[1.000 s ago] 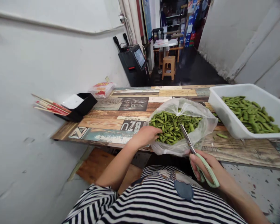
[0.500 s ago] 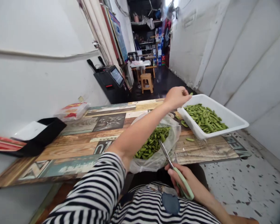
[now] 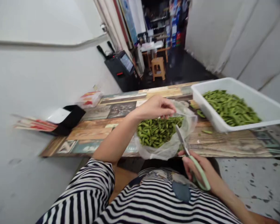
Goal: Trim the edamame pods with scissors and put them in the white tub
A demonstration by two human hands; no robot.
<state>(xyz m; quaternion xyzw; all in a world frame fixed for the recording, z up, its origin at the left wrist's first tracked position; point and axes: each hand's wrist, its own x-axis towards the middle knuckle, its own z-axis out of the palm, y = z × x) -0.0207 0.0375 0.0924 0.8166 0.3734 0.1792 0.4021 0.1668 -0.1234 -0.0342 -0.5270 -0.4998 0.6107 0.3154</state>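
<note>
Centre of the frame: the left hand (image 3: 156,107), fingers loosely curled, seemingly empty, hovers above the bagged green pods (image 3: 156,132) — right hand (image 3: 199,168) grips the scissors (image 3: 198,169), lower right.

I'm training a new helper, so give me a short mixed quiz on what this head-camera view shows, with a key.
1. What does the right hand hold? A) a spoon; B) scissors; C) a knife.
2. True or false: both the plastic bag and the white tub hold green pods.
3. Fill in: from the wearer's view, the white tub stands to the ____ of the plastic bag.
Key: 1 B; 2 true; 3 right.
</note>
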